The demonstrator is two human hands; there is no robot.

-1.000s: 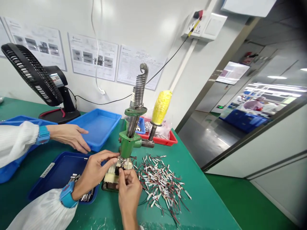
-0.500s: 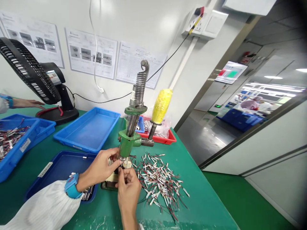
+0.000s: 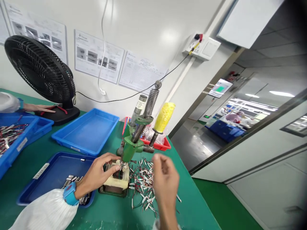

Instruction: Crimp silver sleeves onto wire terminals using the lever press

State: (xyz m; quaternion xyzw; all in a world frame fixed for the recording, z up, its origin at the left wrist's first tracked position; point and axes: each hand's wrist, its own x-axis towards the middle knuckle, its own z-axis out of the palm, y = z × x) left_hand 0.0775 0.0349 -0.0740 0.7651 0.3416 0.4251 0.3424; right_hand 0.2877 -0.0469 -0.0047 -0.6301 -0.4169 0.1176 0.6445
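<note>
A green hand press point(image 3: 129, 148) with a coil spring and a yellow-wrapped lever handle point(image 3: 165, 116) stands on the bench. My left hand point(image 3: 102, 171) is at its lower tip, thumb and forefinger closed around a small metal part that the fingers partly hide. Below the tip is the press's pale base block point(image 3: 117, 182). My right hand point(image 3: 165, 182) is raised over the right side of the wire pile, just below the lever, and apart from it. Its fingers look curled but are smeared by motion. The pile of short red-and-black wired pieces point(image 3: 144, 185) lies right of the press.
A dark blue tray point(image 3: 59, 163) holds metal tubes, with a lighter blue tray point(image 3: 88, 127) behind it. At left are a bin of wired pieces point(image 3: 21, 145), a black fan point(image 3: 40, 70) and another person's hand point(image 3: 42, 108). A red tray point(image 3: 165, 145) sits behind the press.
My right hand has left the press tip and moved right and up toward the lever. My left hand stays at the tip. The view has shifted, and the other person's hand has moved onto the fan base.
</note>
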